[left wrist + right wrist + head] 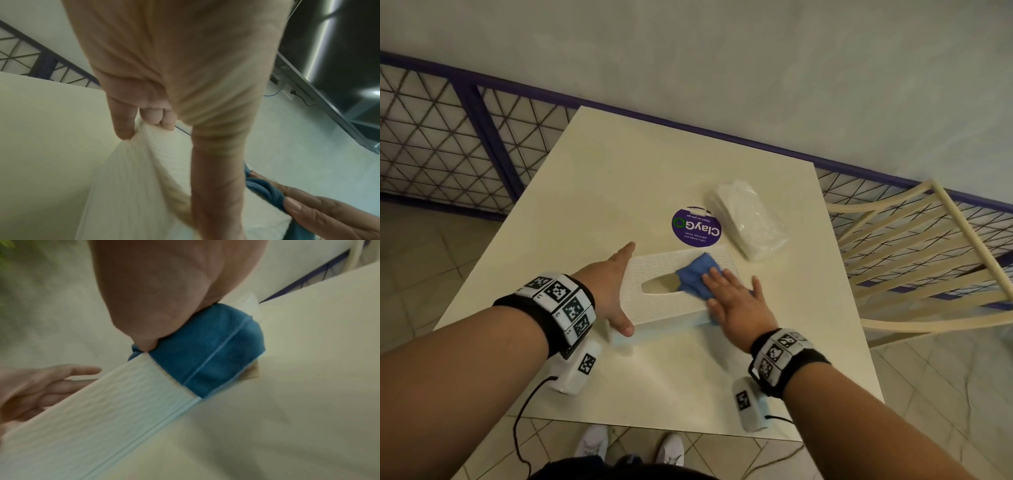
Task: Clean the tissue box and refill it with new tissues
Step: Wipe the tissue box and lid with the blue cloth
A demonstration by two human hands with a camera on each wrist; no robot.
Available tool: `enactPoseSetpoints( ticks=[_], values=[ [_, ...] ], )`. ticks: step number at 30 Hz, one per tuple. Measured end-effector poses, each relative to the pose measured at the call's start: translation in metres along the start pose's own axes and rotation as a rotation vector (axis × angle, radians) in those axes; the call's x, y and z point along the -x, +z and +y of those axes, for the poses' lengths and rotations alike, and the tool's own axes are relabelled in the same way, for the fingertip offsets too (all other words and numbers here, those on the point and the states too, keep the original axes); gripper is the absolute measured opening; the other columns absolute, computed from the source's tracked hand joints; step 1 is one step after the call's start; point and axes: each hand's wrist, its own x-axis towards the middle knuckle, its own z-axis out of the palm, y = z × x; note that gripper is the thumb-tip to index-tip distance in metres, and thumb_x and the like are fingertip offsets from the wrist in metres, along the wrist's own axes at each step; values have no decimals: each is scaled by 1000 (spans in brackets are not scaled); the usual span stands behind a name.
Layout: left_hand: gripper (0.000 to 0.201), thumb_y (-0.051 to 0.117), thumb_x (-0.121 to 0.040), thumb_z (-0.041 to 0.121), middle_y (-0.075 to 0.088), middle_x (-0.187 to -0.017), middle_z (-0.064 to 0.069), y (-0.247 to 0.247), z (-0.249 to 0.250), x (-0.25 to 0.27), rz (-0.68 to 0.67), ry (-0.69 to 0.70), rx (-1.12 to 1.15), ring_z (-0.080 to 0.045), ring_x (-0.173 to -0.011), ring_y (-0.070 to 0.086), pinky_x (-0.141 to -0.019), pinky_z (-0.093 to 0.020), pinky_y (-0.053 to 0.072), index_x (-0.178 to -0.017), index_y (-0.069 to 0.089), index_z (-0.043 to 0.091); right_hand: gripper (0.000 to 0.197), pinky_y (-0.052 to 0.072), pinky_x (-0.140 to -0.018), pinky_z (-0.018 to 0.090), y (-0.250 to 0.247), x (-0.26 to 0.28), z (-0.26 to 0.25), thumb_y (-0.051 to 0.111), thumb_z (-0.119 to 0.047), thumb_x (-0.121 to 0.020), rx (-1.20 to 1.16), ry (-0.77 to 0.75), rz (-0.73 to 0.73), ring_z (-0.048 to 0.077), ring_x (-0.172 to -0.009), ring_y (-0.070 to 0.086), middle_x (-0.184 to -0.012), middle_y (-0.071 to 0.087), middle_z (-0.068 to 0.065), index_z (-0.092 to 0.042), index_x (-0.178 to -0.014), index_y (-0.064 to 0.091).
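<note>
The white textured plastic tissue box [674, 287] lies near the middle of the pale cream rectangular counter [619, 192], well in from every edge, with bare surface open on its left and toward the near edge. Just behind it sits a round purple sticker [697, 226] reading "ClayGo", with smaller lines "Clean as you go" and "Let's keep our pantries clean". Beside the sticker, to the right, lies a clear-plastic-wrapped pack of white tissues [748, 219], apart from the box. The left hand [613, 291] braces the box's left end, its grip spread with thumb at the near corner and fingers along the far side. The right hand [736, 301] presses flat, fingers straight, on a folded blue microfibre cloth [697, 277] that drapes over the box's right end beside the oval slot. A cream slatted chair [914, 260] stands off the counter's right edge; a purple-framed mesh railing [465, 137] runs behind
</note>
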Motion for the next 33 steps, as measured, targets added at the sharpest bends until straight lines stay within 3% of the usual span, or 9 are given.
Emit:
enactPoseSetpoints(
  ticks=[5, 9, 13, 17, 20, 22, 25, 28, 33],
  values=[
    [152, 94, -44, 35, 28, -154, -3, -1, 1, 1, 2, 19, -8, -23, -129, 43, -102, -33, 41, -148, -16, 28, 51, -12, -116, 48, 11, -1, -27, 21, -37, -102, -86, 126, 56, 12, -149, -3, -161, 5, -8, -30, -152, 12],
    [148, 95, -41, 35, 28, -153, -2, -1, 3, -1, 17, 40, -54, -23, -127, 46, -98, -31, 43, -149, -5, 31, 48, -19, -111, 43, 28, 7, -68, 30, -37, -101, -130, -126, 53, 10, -148, 3, -160, 15, -11, -34, -149, 23],
    [137, 93, -47, 36, 22, -154, -2, -2, 11, 0, 0, 69, -158, -21, -129, 43, -98, -31, 41, -149, 3, 26, 57, -18, -111, 37, 27, 6, -47, 52, -15, -94, -171, -305, -9, 5, -145, 8, -156, 26, -12, -35, -145, 34],
    [120, 88, -55, 39, 3, -158, -5, 0, 23, 8, -12, 10, -305, -22, -140, 26, -113, -40, 26, -146, 11, 24, 59, -4, -119, 38, 20, 11, 2, 54, -2, -89, -298, -43, 88, 8, -145, 14, -154, 33, -8, -32, -140, 44],
    [94, 74, -70, 39, -3, -159, -7, 11, 40, 13, 111, 133, -504, -18, -144, 15, -115, -51, 9, -145, 20, 25, 49, 23, -115, 26, 15, 23, 20, 51, 4, -88, -538, 178, 289, 17, -138, 36, -142, 50, 2, -23, -129, 59],
    [71, 59, -82, 44, 13, -157, 1, 25, 54, 13, 207, 278, -481, -12, -137, 30, -110, -45, 15, -143, 28, 25, 40, 35, -101, 19, 5, 34, 26, 50, -2, -92, -667, 302, 433, 12, -118, 52, -128, 61, 1, -23, -124, 63],
    [56, 42, -93, 44, 38, -144, 3, 42, 67, 3, 190, 310, -474, -16, -127, 41, -105, -42, 19, -143, 28, 22, 34, 43, -99, 26, -7, 51, 35, 51, -11, -95, -927, 462, 585, 13, -111, 57, -122, 65, -1, -22, -125, 61],
    [62, 34, -97, 44, 38, -145, -3, 46, 71, -11, 80, 260, -519, -24, -130, 39, -110, -43, 19, -149, 12, 18, 33, 47, -98, 33, -13, 64, 41, 48, -18, -97, -1217, 556, 664, 18, -116, 58, -123, 65, -1, -23, -128, 59],
    [64, 33, -98, 45, 30, -148, -13, 23, 81, -20, -45, 218, -239, -36, -129, 38, -108, -41, 32, -152, 4, 23, 35, 42, -95, 20, -41, 73, 29, 39, -25, -102, -1307, 471, 751, 6, -117, 53, -129, 57, -11, -31, -134, 51]
  ],
)
